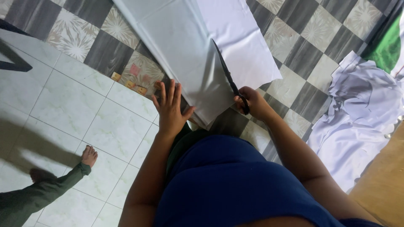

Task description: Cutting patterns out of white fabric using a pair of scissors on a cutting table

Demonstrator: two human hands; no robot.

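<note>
A long sheet of pale grey fabric (176, 46) lies folded on the tiled floor, running away from me. My left hand (170, 110) is pressed flat on its near edge, fingers spread. My right hand (252, 103) grips the handles of black scissors (227, 75), whose long blades point away from me across the fabric's right side. A white cloth (244, 38) lies under and to the right of the grey fabric.
A heap of white cloth (357, 109) lies on the right, with green cloth (389, 46) beyond it. Small scraps (134, 80) sit left of the fabric. Another person's foot (88, 156) and green-sleeved leg are at lower left.
</note>
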